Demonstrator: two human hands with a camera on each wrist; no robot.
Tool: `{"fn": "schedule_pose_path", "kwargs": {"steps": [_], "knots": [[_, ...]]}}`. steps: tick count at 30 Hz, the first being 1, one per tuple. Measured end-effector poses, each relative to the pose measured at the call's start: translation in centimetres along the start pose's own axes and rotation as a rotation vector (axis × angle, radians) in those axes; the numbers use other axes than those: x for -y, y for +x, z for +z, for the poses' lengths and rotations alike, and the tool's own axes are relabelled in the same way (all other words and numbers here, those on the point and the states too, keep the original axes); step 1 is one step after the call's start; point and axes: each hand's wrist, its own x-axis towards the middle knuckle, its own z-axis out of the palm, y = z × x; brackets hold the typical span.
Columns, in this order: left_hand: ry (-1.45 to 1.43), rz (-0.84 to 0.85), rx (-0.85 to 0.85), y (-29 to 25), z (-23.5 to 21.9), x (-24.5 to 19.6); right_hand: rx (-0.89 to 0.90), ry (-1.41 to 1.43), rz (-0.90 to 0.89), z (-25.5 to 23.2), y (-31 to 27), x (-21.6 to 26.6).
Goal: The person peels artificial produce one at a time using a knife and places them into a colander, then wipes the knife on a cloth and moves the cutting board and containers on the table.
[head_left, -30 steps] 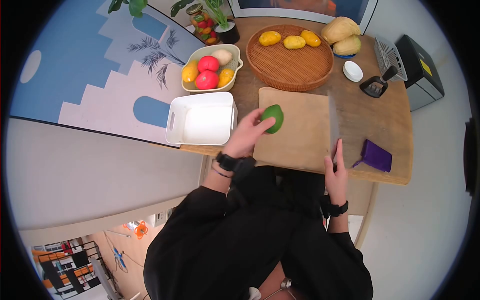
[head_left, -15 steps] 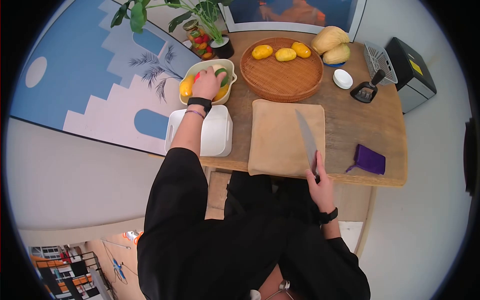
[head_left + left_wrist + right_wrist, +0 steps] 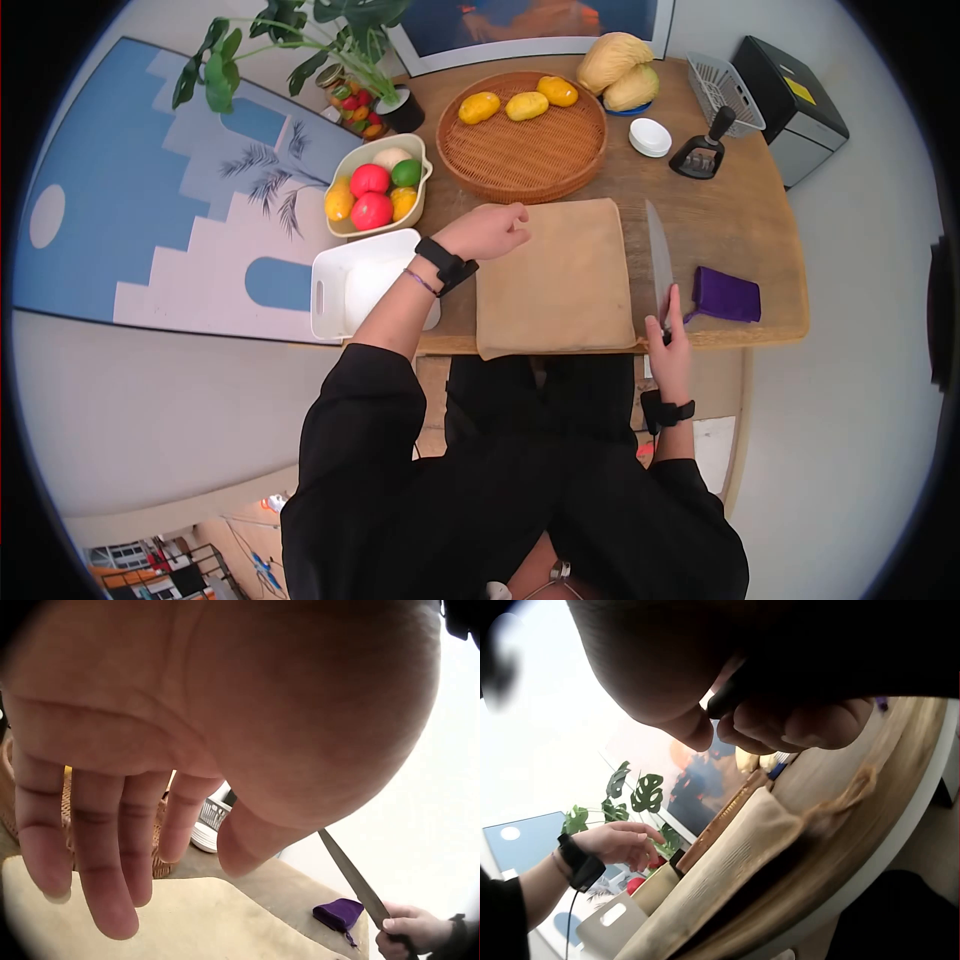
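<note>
My left hand [image 3: 487, 232] hangs above the left edge of a tan cloth-like mat [image 3: 560, 290], its fingers loosely bent; the left wrist view shows nothing in the palm. My right hand [image 3: 671, 350] grips a knife [image 3: 659, 250] by its dark handle, just right of the mat, with the blade pointing to the back of the table. At the left, a cream basket [image 3: 331, 217] holds a green fruit [image 3: 406, 173], two red ones [image 3: 371, 211], yellow ones [image 3: 339, 200] and a pale one.
In front of the basket stands a white bin [image 3: 355, 290], partly behind the left forearm. A round wicker tray [image 3: 520, 160] with three yellow potato-like pieces [image 3: 527, 106] lies at the back. Rightward are a white bowl [image 3: 650, 137], a black-handled tool [image 3: 700, 157] and a purple pouch [image 3: 727, 295].
My left hand put the green fruit into the cream basket, let go and came back right to the mat. My right hand moved the knife off the mat to its right side.
</note>
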Motion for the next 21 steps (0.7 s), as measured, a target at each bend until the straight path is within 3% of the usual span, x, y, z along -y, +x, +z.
{"fn": "schedule_pose_path", "kwargs": {"steps": [2, 4, 6, 8, 10, 12, 16, 18, 19, 21], "knots": [[-0.008, -0.014, 0.019, 2.5, -0.5, 0.2, -0.079, 0.077, -0.034, -0.6, 1.0, -0.7], [-0.039, 0.021, -0.13, 6.1, -0.9, 1.8, -0.129, 0.165, -0.137, -0.5, 1.9, -2.9], [0.025, 0.006, -0.209, 9.6, -1.8, 3.3, 0.041, 0.197, -0.042, -0.7, 2.3, -3.3], [0.082, 0.0, -0.289, 13.3, -2.9, 4.6, 0.041, 0.255, -0.049, -0.8, 3.0, -3.9], [0.158, -0.219, -0.418, 16.1, -3.5, 5.4, 0.098, 0.343, -0.043, -0.9, 3.4, -4.5], [0.151, -0.22, -0.403, 19.1, -4.4, 6.0, 0.082, 0.35, 0.021, -1.9, 3.6, -3.4], [0.227, -0.258, -0.44, 24.3, -4.2, 8.0, 0.229, 0.387, 0.079, -2.6, 3.7, -2.7], [0.503, -0.158, -0.502, 25.7, -3.9, 8.4, 0.245, 0.426, 0.113, -2.8, 3.8, -2.4], [0.495, -0.167, -0.503, 26.3, -3.8, 8.6, 0.237, 0.425, 0.131, -2.9, 3.9, -2.0], [0.338, -0.287, -0.316, 27.7, -3.7, 8.9, 0.258, 0.425, 0.195, -3.4, 4.1, -0.2]]}}
